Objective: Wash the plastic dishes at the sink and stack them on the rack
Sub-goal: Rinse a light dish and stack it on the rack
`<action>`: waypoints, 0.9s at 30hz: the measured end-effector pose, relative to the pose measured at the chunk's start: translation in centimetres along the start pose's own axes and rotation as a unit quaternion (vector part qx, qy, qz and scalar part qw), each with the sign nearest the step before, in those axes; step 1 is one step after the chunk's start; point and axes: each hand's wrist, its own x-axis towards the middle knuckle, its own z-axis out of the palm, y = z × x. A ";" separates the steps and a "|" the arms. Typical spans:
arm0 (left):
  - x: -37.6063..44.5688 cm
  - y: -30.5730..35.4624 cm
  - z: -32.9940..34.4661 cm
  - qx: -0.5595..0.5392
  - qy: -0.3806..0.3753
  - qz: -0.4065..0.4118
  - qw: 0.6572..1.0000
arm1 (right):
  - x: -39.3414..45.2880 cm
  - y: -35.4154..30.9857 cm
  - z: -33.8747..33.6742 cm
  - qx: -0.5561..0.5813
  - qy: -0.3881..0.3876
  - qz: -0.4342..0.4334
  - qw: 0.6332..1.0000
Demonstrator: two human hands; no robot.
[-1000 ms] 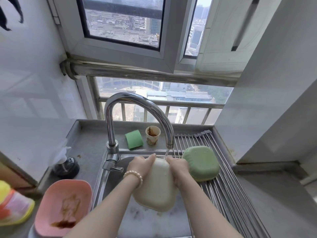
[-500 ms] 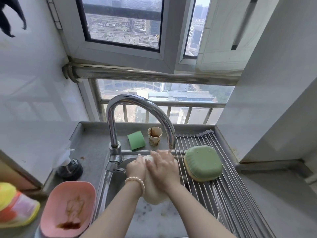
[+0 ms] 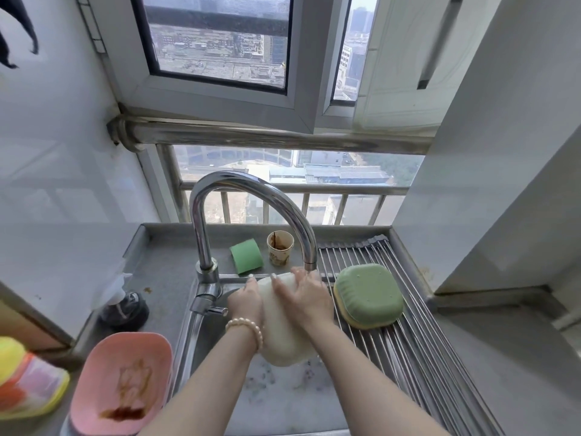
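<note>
Over the sink [image 3: 283, 401] I hold a cream plastic dish [image 3: 284, 341] upright under the faucet spout [image 3: 309, 262]. My left hand [image 3: 246, 302] grips its left edge. The palm and spread fingers of my right hand [image 3: 306, 298] lie flat on the dish's back. A green dish [image 3: 369, 294] lies upside down on a yellow one on the wire rack [image 3: 418, 357] at the right. Down at the lower left, a pink dish [image 3: 122, 382] smeared with brown sauce sits on the counter.
A green sponge [image 3: 246, 256] and a stained paper cup [image 3: 279, 248] stand behind the sink. A soap dispenser [image 3: 122, 305] is on the left counter. Yellow and orange plastic ware [image 3: 25, 382] shows at the far left edge. A wall closes the right side.
My right hand moved from the dish's right edge onto its back and rubs across it. The dish shifted up toward the spout.
</note>
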 end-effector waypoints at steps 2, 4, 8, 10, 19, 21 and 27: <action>0.5 0.0 -0.1 0.006 -0.020 0.016 1.000 | 1.4 0.3 -1.2 0.059 -0.022 0.032 0.998; 0.5 0.4 -0.2 0.060 -0.028 0.037 0.997 | 2.0 1.1 -1.6 0.121 -0.027 0.065 0.990; -0.6 1.1 0.4 0.241 -0.002 0.164 0.957 | 2.1 2.3 -1.1 0.313 -0.005 0.178 0.933; -1.1 0.3 1.2 0.356 -0.003 0.244 0.902 | 1.9 2.5 -1.2 0.356 0.009 0.200 0.913; -2.6 -3.3 2.3 0.430 -0.088 0.291 0.850 | 1.6 4.1 -2.6 0.459 0.076 0.290 0.837; -1.4 -2.1 1.6 0.312 -0.103 0.183 0.927 | 1.8 4.0 -2.3 0.464 0.081 0.300 0.829; -0.7 -2.0 1.0 0.081 -0.087 0.044 0.992 | 2.7 2.7 -3.2 0.275 0.058 0.242 0.928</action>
